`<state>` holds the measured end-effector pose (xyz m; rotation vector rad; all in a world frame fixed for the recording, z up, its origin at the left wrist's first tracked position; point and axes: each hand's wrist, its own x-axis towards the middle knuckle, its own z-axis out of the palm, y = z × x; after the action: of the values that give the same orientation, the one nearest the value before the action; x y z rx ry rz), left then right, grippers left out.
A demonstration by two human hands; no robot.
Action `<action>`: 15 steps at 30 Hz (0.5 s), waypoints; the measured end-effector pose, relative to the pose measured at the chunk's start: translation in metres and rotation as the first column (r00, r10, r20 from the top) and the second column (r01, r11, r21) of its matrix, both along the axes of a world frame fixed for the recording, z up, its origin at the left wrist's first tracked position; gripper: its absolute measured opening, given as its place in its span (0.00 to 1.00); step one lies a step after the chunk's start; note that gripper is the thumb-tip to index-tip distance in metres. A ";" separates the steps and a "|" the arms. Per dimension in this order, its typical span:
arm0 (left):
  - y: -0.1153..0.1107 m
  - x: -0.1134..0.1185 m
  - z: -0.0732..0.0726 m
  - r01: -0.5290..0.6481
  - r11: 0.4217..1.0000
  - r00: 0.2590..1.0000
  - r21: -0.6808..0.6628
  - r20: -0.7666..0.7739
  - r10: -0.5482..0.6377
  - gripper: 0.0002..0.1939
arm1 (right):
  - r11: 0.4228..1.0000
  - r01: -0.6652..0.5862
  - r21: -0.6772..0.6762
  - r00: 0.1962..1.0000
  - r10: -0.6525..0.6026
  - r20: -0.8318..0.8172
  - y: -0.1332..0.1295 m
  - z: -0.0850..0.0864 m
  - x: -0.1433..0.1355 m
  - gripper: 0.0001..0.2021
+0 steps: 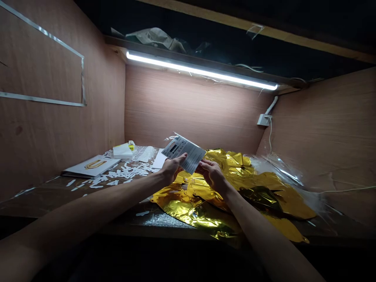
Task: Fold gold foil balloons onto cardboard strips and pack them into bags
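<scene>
A flat printed packet (188,152) in clear plastic, with small dark text and symbols on its pale face, is held tilted above the table. My left hand (172,168) grips its lower left edge, thumb on top of the print. At its lower right corner, my right hand (212,174) pinches the packet between thumb and fingers. Beneath both hands spreads a heap of shiny gold foil balloons (235,182), flat and overlapping. What lies behind the packet is hidden.
On the left, many small white cut pieces (129,171) lie scattered near a stack of printed cards (92,165) showing a gold U shape. Clear plastic film (282,170) lies at the right. A lit tube lamp (202,71) hangs above, and wooden panels enclose the sides and back.
</scene>
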<state>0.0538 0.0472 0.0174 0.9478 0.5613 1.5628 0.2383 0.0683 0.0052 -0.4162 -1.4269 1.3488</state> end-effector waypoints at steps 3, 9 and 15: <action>-0.001 -0.003 0.008 -0.029 0.999 0.999 0.037 0.033 0.028 0.16 | 1.000 0.019 0.000 1.000 -0.019 0.005 -0.001 0.001 0.000 0.15; -0.003 -0.007 0.019 -0.039 0.997 0.989 0.070 0.143 0.029 0.10 | 0.995 0.095 0.016 0.994 -0.094 -0.056 0.001 0.003 0.000 0.16; -0.009 0.001 0.014 0.021 0.990 0.991 0.142 0.126 -0.039 0.16 | 0.991 0.111 0.069 0.993 -0.108 -0.040 -0.001 0.004 0.003 0.18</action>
<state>0.0544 0.0380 0.0317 0.9486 0.3487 1.6398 0.2410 0.0677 0.0095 -0.4154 -1.3970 1.2085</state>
